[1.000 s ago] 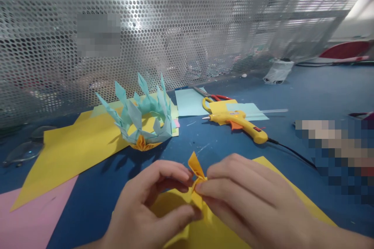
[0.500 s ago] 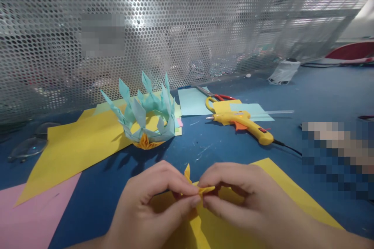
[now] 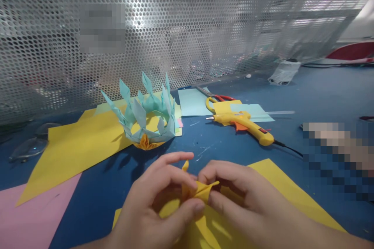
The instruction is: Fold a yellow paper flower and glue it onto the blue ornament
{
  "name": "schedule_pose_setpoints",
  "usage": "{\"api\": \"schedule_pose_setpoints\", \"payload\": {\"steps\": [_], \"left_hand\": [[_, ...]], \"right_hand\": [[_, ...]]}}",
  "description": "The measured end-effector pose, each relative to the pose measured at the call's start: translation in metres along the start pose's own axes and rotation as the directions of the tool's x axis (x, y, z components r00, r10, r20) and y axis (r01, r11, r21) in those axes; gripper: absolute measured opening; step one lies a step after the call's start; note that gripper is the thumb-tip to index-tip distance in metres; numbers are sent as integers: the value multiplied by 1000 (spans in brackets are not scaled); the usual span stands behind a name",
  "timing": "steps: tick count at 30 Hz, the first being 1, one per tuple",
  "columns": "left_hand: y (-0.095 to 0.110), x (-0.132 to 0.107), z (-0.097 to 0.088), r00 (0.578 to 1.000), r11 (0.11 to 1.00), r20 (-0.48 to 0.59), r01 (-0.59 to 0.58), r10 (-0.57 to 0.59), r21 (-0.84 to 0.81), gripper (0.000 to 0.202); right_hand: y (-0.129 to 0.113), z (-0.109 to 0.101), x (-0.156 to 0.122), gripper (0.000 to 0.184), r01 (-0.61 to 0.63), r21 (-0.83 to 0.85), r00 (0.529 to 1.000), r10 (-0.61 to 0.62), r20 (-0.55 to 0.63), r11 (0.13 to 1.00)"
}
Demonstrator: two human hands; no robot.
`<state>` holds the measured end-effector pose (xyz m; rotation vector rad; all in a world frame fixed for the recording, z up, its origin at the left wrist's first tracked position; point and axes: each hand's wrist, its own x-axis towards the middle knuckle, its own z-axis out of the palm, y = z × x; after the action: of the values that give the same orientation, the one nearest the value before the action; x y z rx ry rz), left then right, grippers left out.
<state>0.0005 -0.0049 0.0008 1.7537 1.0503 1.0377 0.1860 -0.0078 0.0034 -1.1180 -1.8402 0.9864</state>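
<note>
Folded yellow paper (image 3: 203,191) between both hands (image 3: 157,198)

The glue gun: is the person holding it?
No, the glue gun lies apart from the left hand and right hand, which both hold a folded yellow paper piece.

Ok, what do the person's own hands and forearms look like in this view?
The left hand and right hand are bare, five-fingered human hands: no gloves, rings or visible markings. The bit of right forearm in frame shows no sleeve, watch or bracelet. Nail detail is too soft to judge.
</note>
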Motion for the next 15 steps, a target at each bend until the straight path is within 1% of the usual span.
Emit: {"api": "schedule_pose_setpoints", "payload": {"steps": [3,5,10,13,15], "left_hand": [[1,-3,-1,1000,1000,6,-11,12,-27,17],[1,-3,-2,1000,1000,-3,-22,22,-4,16],[4,-1,-3,998,996,-28,-50,52,74,17],[5,1,0,997,995,-36,-64,67,73,18],[7,1,1,999,998,-9,-51,52,47,17]], "right_hand": [[2,-1,3,22,-26,108,999,24,27,994],[3,-3,4,22,-10,117,1000,7,28,993],[2,-5,3,23,107,23,994,-107,26,994],[-5,-8,1,20,119,-38,992,-117,47,992],[-10,-10,1,22,118,-56,991,-115,66,991]]}}
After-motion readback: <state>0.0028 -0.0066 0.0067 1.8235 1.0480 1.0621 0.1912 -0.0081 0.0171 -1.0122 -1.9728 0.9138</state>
